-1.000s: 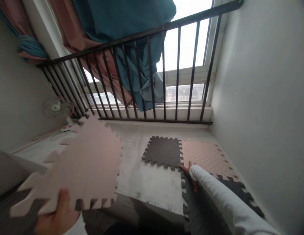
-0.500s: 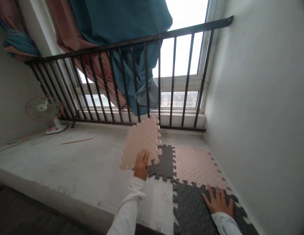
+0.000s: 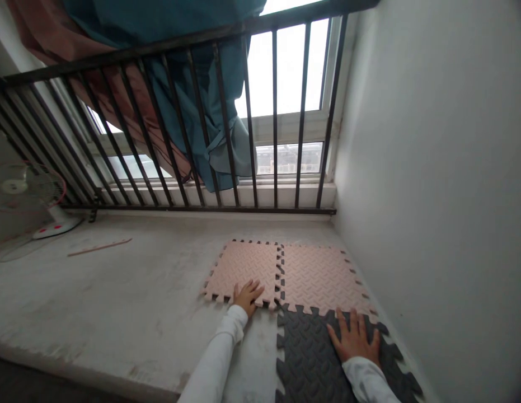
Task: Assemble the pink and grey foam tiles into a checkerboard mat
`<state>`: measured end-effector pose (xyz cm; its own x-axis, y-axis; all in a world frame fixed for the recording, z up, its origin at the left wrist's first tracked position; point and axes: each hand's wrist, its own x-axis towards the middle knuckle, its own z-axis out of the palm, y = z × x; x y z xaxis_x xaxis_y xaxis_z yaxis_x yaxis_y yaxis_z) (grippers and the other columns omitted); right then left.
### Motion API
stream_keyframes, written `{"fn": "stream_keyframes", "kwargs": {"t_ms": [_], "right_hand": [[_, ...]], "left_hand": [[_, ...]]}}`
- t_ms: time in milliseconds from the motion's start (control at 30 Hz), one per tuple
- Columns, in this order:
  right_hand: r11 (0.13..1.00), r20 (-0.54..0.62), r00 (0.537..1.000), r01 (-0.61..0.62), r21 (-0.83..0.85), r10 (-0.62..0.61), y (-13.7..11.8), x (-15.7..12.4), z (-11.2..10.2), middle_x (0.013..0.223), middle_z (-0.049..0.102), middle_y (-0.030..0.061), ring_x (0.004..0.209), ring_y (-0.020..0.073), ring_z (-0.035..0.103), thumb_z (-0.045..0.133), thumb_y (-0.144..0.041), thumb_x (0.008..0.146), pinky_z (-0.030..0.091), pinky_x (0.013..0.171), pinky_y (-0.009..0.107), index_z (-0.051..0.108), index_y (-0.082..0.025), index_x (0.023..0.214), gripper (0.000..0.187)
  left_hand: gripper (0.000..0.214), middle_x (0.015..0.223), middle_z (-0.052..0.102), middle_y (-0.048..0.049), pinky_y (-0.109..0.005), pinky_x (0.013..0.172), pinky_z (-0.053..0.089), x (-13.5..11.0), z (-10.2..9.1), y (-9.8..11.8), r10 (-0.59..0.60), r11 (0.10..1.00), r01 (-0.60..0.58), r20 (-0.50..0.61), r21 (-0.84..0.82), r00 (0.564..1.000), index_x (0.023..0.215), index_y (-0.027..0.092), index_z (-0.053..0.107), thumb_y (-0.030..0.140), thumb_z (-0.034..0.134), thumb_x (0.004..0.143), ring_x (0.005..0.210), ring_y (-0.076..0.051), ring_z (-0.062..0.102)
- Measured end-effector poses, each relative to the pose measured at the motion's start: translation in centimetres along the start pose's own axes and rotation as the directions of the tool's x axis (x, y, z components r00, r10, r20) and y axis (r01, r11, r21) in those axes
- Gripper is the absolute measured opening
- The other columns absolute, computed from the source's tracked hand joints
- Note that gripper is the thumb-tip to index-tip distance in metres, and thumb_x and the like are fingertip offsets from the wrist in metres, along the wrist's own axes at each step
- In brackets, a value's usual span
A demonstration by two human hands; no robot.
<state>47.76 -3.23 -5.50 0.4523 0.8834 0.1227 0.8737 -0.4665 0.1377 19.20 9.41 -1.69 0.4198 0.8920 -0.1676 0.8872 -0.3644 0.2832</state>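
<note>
My left hand (image 3: 247, 295) rests with fingers spread on the near edge of a pink foam mat tile (image 3: 252, 263). That tile lies flat, and dark grey foam shows in the gaps between its teeth, so it covers a grey tile. To its right, side by side, is a second pink foam tile (image 3: 319, 271); whether the two interlock I cannot tell. My right hand (image 3: 356, 338) presses flat, fingers apart, on a large dark grey foam tile (image 3: 306, 358) that joins the second pink tile along its near edge.
A dark metal railing (image 3: 210, 210) runs along the window, with a teal and pink curtain (image 3: 180, 95) behind it. A white wall (image 3: 411, 196) borders the mats on the right. On the pale ledge (image 3: 138, 302) stand a fan (image 3: 29, 190) and a thin strip (image 3: 98, 247).
The pink tile that my left hand held up at a tilt now lies flat over the grey tile, and the fingers have opened. My right hand stays on the dark grey tile. The view shifted.
</note>
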Motion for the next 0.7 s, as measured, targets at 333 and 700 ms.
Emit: {"fn": "stream_keyframes", "kwargs": {"t_ms": [333, 700], "right_hand": [[1.0, -0.002, 1.0, 0.011, 0.023, -0.011, -0.1, -0.3, -0.8, 0.137, 0.029, 0.013, 0.125, 0.0298, 0.023, 0.028, -0.055, 0.077, 0.009, 0.096, 0.059, 0.033, -0.026, 0.129, 0.059], [0.998, 0.01, 1.0, -0.007, 0.055, 0.007, -0.3, -0.3, -0.9, 0.138, 0.028, 0.0122, 0.126, 0.0296, 0.021, 0.028, -0.054, 0.077, 0.006, 0.097, 0.059, 0.032, -0.027, 0.129, 0.059]], "left_hand": [[0.071, 0.141, 0.02, 0.0069, -0.05, 0.103, 0.003, 0.9, -0.6, 1.2, 0.009, 0.999, -0.011, 0.058, 0.032, 0.998, 0.126, 0.037, 0.032, 0.015, 0.041, 0.059, 0.13, -0.017, 0.011], [0.048, 0.113, 0.047, -0.0121, -0.034, 0.083, 0.036, -2.5, 0.2, 5.7, -0.276, 0.939, 0.316, -0.253, 0.134, 0.927, 0.117, 0.019, 0.047, 0.022, 0.05, 0.069, 0.103, -0.025, 0.042]]}}
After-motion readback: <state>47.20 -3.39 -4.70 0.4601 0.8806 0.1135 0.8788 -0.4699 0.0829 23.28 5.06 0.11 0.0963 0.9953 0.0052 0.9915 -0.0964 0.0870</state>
